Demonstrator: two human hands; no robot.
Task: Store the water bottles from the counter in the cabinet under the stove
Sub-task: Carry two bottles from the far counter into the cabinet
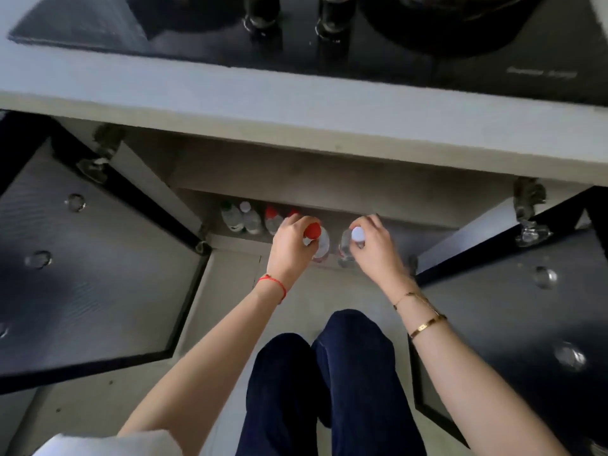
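Note:
My left hand grips a clear water bottle with a red cap by its neck, upright at the front edge of the open cabinet under the stove. My right hand holds a clear bottle with a white cap the same way, just to the right of the first. Deeper in the cabinet on the left stand several stored bottles: one with a dark cap, one white-capped, one red-capped and another mostly hidden behind my left hand.
Both dark cabinet doors stand wide open, the left door and the right door flanking my arms. The grey countertop edge overhangs above, carrying the black stove. My knees are close to the cabinet.

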